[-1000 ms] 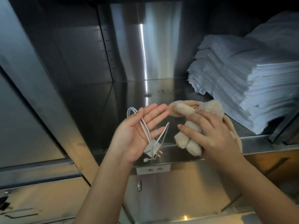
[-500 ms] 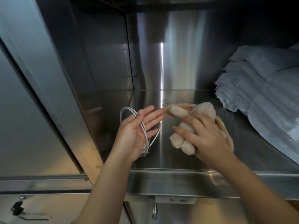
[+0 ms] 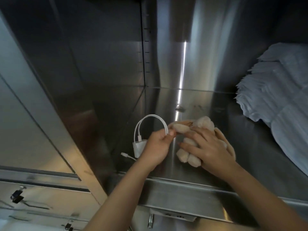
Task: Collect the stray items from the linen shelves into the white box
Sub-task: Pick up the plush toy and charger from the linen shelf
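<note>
Left hand [image 3: 156, 147] pinches charger cable [image 3: 150, 115]; right hand [image 3: 210, 150] grips, seemingly, plush toy [image 3: 204, 122].

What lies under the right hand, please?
A beige plush toy, which the right hand grips; the hand covers its middle, and whether it touches the steel shelf is hidden.

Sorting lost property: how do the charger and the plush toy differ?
The charger is white and smooth with a looped cable; the plush toy is beige and fuzzy. The left hand pinches the charger's cable, the right hand holds the plush toy from above. Both are over the shelf.
</note>
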Demonstrator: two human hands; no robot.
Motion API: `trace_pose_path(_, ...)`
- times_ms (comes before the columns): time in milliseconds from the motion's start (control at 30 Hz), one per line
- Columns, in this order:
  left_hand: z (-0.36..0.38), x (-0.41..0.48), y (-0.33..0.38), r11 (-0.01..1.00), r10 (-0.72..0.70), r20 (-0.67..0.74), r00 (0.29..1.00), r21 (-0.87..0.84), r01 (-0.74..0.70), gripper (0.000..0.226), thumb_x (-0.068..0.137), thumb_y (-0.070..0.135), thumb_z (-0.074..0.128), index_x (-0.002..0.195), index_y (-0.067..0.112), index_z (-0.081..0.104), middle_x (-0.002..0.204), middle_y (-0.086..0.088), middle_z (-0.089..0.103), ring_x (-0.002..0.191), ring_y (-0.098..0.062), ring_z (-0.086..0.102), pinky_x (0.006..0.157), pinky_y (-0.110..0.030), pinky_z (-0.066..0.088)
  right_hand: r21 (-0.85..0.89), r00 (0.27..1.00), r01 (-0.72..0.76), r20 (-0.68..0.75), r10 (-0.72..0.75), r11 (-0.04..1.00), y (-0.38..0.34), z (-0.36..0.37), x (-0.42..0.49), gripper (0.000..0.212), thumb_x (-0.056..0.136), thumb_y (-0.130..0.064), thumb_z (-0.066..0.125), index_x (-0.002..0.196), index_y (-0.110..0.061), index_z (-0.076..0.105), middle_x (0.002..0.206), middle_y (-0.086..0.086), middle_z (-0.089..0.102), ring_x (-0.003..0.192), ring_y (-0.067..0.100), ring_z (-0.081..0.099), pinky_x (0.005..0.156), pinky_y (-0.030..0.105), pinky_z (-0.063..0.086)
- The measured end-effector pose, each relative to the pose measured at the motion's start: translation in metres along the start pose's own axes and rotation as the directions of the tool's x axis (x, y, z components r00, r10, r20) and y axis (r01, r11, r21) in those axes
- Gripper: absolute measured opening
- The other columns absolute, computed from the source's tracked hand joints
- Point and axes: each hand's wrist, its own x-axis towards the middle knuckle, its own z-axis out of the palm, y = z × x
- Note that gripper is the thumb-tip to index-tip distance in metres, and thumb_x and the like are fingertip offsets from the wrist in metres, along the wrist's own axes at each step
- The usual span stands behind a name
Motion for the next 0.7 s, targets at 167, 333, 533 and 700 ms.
trace_pose_path(167,0.017,0.007,-0.025,0.714,0.060,0.062,0.996,0.695,-0.086,0.028,0.098,0.020,0.041,0.115,0.002,0.054,0.109,-0.021,0.062,0.100,-0.035,0.058,0.082,-0.036,0.042,0.049,0.999,-0.002,0.034,0.000,0.999,0.012,0.008,-0.010,0.031,0.087,-0.019,0.045,0.110,-0.018,0.067,0.115,0.015,0.061,0.114,0.033,0.042,0.091,0.046,0.039)
trace_pose_path(333,0.020,-0.002,-0.035,0.386,0.224,0.171,0.959,0.888,-0.249,0.039,0.081,0.012,0.062,0.115,-0.008,0.059,0.108,-0.024,0.066,0.094,-0.033,0.066,0.074,-0.033,0.053,0.088,0.996,0.001,0.092,-0.009,0.996,0.015,0.017,-0.014,0.034,0.088,-0.021,0.042,0.109,-0.018,0.069,0.118,0.013,0.062,0.116,0.031,0.040,0.088,0.046,0.045)
trace_pose_path(533,0.009,-0.016,-0.044,0.131,0.305,0.250,0.919,0.945,-0.300,0.035,0.072,0.031,0.072,0.099,0.008,0.073,0.104,-0.005,0.071,0.098,-0.017,0.067,0.076,-0.035,0.054,0.138,0.980,-0.005,0.197,-0.022,0.990,0.010,0.027,-0.018,0.034,0.093,-0.025,0.040,0.115,-0.022,0.066,0.131,0.008,0.055,0.123,0.032,0.039,0.098,0.048,0.038)
trace_pose_path(700,0.001,-0.021,-0.038,0.100,0.336,0.260,0.905,0.946,-0.309,0.047,0.084,0.026,0.036,0.117,0.010,0.065,0.123,-0.005,0.062,0.118,-0.021,0.055,0.090,-0.047,0.047,0.233,0.982,0.053,0.162,-0.093,0.971,0.007,0.029,-0.012,0.033,0.095,-0.024,0.040,0.119,-0.022,0.063,0.135,0.009,0.051,0.127,0.029,0.037,0.106,0.047,0.030)
